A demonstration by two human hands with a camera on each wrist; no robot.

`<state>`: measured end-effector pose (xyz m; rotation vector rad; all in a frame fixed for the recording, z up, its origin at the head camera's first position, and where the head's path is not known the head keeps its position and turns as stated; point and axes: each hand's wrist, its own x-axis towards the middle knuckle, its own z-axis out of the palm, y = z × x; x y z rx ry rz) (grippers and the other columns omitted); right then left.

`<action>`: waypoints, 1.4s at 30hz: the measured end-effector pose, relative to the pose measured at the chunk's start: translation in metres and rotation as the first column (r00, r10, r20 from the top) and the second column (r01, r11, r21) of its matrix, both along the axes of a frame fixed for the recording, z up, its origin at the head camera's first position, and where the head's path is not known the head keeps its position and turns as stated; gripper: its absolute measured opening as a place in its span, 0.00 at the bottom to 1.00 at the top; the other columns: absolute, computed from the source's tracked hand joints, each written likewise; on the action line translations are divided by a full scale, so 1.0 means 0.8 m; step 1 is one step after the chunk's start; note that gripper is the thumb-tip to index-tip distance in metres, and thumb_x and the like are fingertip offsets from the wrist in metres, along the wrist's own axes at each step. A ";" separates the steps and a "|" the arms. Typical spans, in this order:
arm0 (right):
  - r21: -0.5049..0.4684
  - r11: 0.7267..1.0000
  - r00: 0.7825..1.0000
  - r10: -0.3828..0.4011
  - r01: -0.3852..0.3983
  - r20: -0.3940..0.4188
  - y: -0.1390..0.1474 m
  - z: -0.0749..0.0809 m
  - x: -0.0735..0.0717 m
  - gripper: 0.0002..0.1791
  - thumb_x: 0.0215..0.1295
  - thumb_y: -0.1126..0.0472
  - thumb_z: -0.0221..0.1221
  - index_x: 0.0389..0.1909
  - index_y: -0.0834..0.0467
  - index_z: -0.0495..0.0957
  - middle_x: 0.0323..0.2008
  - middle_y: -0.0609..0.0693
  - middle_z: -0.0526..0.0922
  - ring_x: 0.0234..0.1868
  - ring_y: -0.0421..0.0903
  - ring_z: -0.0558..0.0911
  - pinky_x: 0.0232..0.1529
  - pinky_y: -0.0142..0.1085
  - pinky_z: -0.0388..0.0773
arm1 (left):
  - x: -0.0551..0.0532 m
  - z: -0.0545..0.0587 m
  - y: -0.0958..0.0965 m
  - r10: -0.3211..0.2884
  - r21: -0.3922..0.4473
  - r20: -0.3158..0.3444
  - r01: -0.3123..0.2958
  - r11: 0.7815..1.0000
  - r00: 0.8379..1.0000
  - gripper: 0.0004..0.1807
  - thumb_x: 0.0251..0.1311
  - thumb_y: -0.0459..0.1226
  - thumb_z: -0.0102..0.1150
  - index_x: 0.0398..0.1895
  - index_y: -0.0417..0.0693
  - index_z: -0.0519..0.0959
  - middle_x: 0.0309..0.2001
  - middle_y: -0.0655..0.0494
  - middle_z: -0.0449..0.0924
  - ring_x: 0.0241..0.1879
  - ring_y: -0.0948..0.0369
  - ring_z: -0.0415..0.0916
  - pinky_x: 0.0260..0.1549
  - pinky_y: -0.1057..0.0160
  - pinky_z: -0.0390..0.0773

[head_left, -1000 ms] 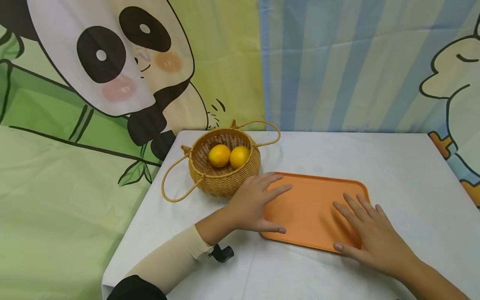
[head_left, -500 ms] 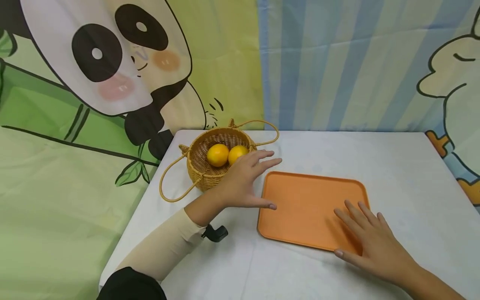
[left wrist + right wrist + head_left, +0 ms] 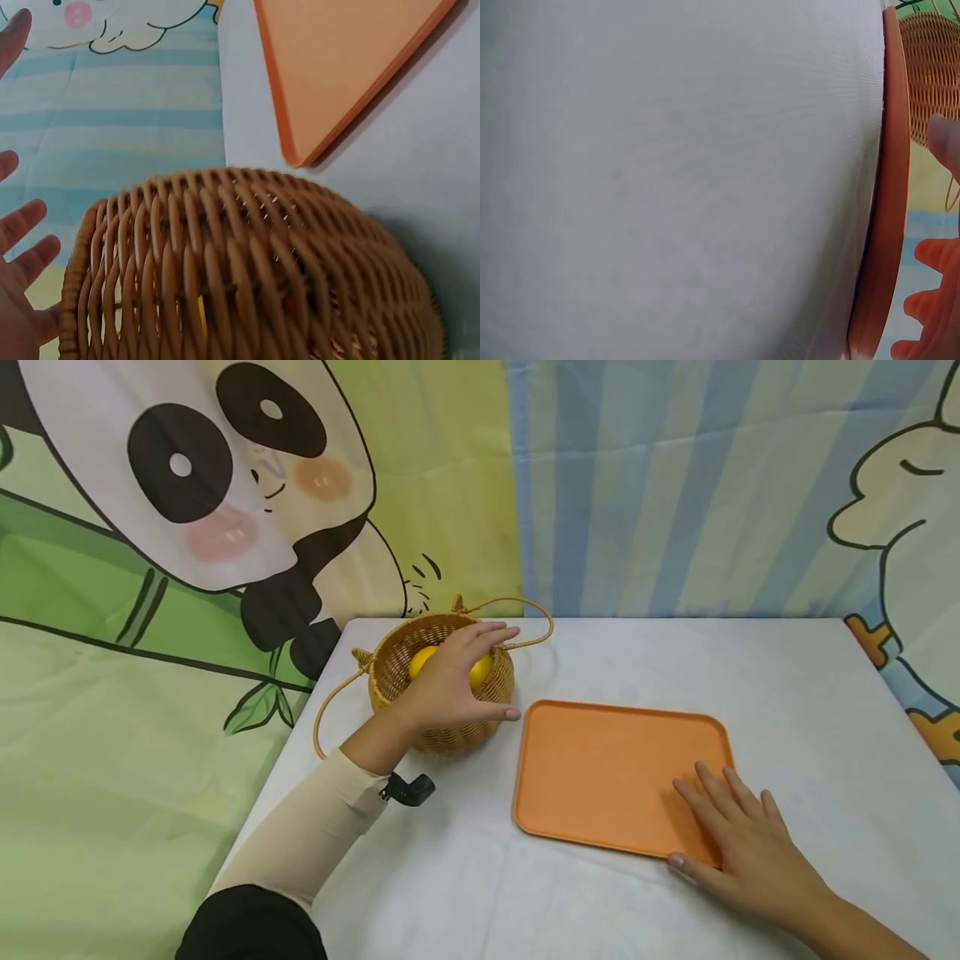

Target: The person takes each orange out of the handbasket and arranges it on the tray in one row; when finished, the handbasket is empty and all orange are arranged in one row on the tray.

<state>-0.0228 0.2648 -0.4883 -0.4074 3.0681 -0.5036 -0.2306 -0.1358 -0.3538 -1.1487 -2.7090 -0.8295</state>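
Fruits (image 3: 481, 672) lie in the far-left basket (image 3: 453, 742), whose wall likely stops them rolling, the left hand (image 3: 450, 687) above and the right hand (image 3: 750, 850) at the tray's (image 3: 600, 768) right both empty, fingers spread.

We can read no text, label, brand, number or sign in any view. On the printed cloth (image 3: 450, 468) across the top of the head view we make out drawn figures (image 3: 187, 493) and stripes (image 3: 696, 485), but no letters we can read.
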 end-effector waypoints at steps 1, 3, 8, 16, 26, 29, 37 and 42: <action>0.001 1.000 1.000 -0.005 0.005 0.007 0.000 0.000 0.001 0.56 0.66 0.24 0.62 0.86 0.48 0.56 0.86 0.60 0.46 0.85 0.68 0.40 0.72 0.76 0.24 | -0.003 0.002 -0.002 0.010 0.006 0.017 -0.011 1.000 1.000 0.59 0.48 0.61 0.84 0.83 0.61 0.65 0.81 0.57 0.62 0.79 0.52 0.57 0.73 0.38 0.63; 0.004 1.000 1.000 -0.018 0.018 0.021 0.000 -0.001 0.001 0.57 0.65 0.23 0.61 0.86 0.49 0.56 0.86 0.61 0.46 0.84 0.69 0.39 0.72 0.77 0.25 | -0.010 0.005 -0.007 0.031 0.008 0.051 -0.032 0.999 0.998 0.58 0.50 0.61 0.83 0.83 0.63 0.64 0.81 0.59 0.62 0.79 0.53 0.57 0.73 0.38 0.63; 0.003 0.999 0.999 -0.032 0.032 0.043 0.001 0.000 0.001 0.59 0.64 0.23 0.62 0.86 0.50 0.55 0.86 0.63 0.46 0.84 0.72 0.39 0.71 0.79 0.28 | -0.036 0.010 -0.020 0.024 0.004 0.134 -0.024 1.000 0.991 0.53 0.53 0.58 0.81 0.82 0.64 0.66 0.80 0.59 0.63 0.79 0.54 0.59 0.73 0.40 0.63; -0.024 0.999 0.999 -0.021 0.022 0.045 0.007 -0.004 0.003 0.59 0.63 0.24 0.65 0.86 0.49 0.56 0.86 0.62 0.46 0.83 0.73 0.41 0.70 0.80 0.29 | -0.082 0.013 -0.040 -0.062 -0.053 0.334 0.085 0.995 0.941 0.45 0.59 0.50 0.79 0.79 0.56 0.70 0.77 0.59 0.69 0.78 0.57 0.61 0.76 0.45 0.61; -0.040 0.999 0.999 0.011 -0.009 0.043 0.017 -0.017 0.005 0.53 0.70 0.27 0.61 0.87 0.47 0.55 0.87 0.59 0.44 0.85 0.66 0.32 0.70 0.71 0.13 | -0.116 0.007 -0.058 -0.105 0.110 0.518 0.056 0.992 0.849 0.34 0.60 0.37 0.77 0.70 0.49 0.76 0.67 0.52 0.77 0.70 0.45 0.69 0.69 0.39 0.68; -0.016 1.000 0.999 0.014 -0.013 0.052 0.019 -0.019 0.006 0.50 0.73 0.28 0.58 0.87 0.47 0.54 0.87 0.59 0.42 0.85 0.65 0.29 0.69 0.68 0.10 | -0.123 0.010 -0.062 -0.131 0.134 0.542 0.069 0.989 0.830 0.29 0.62 0.34 0.74 0.66 0.44 0.78 0.65 0.48 0.78 0.68 0.47 0.71 0.70 0.44 0.67; -0.010 1.000 0.998 0.013 -0.012 0.062 0.020 -0.021 0.008 0.46 0.77 0.32 0.56 0.87 0.48 0.54 0.87 0.60 0.40 0.84 0.65 0.25 0.69 0.67 0.08 | -0.133 0.021 -0.063 -0.167 0.082 0.647 0.150 0.985 0.744 0.27 0.64 0.35 0.71 0.65 0.39 0.76 0.68 0.45 0.76 0.72 0.50 0.69 0.74 0.47 0.63; -0.015 1.000 0.998 0.005 -0.004 0.064 0.020 -0.022 0.006 0.45 0.78 0.32 0.55 0.87 0.46 0.53 0.87 0.60 0.40 0.83 0.68 0.23 0.68 0.68 0.08 | -0.134 0.037 -0.063 -0.146 0.038 0.722 0.171 0.984 0.676 0.28 0.63 0.34 0.69 0.66 0.39 0.75 0.70 0.41 0.74 0.74 0.47 0.67 0.74 0.49 0.65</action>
